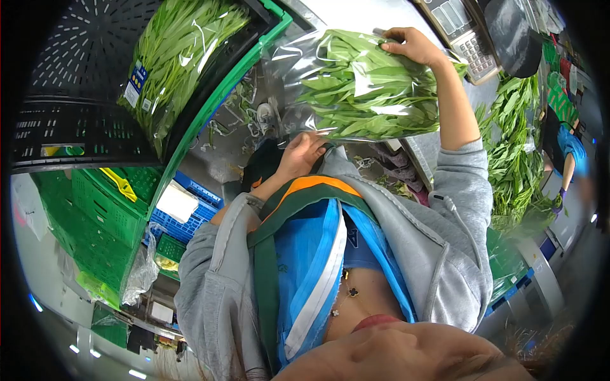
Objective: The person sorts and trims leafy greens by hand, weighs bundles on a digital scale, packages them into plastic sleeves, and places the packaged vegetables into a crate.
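A clear plastic bag of long leafy greens (372, 86) lies in front of me, its loose plastic end to the left. My right hand (410, 46) is closed on the bag's far edge, thumb over the plastic and fingers bent. My left hand (301, 154) is at the near left edge, fingers curled against the plastic; some fingertips are hidden. To the left, a second bagged bunch of greens (184, 60) with a blue and white label (134, 84) rests in a black crate (63, 117).
A scale with a keypad (473, 54) stands at the far right. Loose greens (518, 146) are heaped on the right. Green crates (105, 209) and a blue crate (197, 206) are at lower left. Leaf scraps lie on the floor. Another person's blue sleeve (572, 149) shows far right.
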### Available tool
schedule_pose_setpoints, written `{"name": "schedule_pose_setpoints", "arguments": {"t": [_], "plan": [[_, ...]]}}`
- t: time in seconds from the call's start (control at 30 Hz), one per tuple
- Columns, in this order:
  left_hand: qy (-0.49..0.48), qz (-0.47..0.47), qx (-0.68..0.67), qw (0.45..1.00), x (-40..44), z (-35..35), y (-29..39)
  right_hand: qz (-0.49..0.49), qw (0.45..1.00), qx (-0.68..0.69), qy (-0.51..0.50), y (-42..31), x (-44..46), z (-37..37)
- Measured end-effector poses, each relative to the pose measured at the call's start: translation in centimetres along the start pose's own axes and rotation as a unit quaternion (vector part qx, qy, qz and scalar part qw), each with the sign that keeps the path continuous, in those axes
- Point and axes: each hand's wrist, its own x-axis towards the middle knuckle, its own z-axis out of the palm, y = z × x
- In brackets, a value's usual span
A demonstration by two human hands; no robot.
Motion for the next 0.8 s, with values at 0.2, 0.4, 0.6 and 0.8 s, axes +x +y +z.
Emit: {"name": "schedule_pose_setpoints", "arguments": {"t": [0.2,0.4,0.6,0.8], "plan": [[-0.019,0.326,0.277,0.904,-0.9,8.3,8.8,-0.023,0.973,0.053,0.224,-4.1,-9.0,-7.6],[-0.27,0.659,0.354,0.605,-5.7,25.8,16.0,-0.181,0.809,0.118,0.546,-8.6,-18.8,-11.3],[-0.404,0.575,0.585,0.405,-7.8,22.7,14.1,-0.1,0.773,0.119,0.615,-6.5,-18.8,-1.2],[-0.298,0.4,0.798,0.338,-4.2,6.9,12.3,0.058,0.856,0.008,0.514,-1.8,-20.2,14.2]]}}
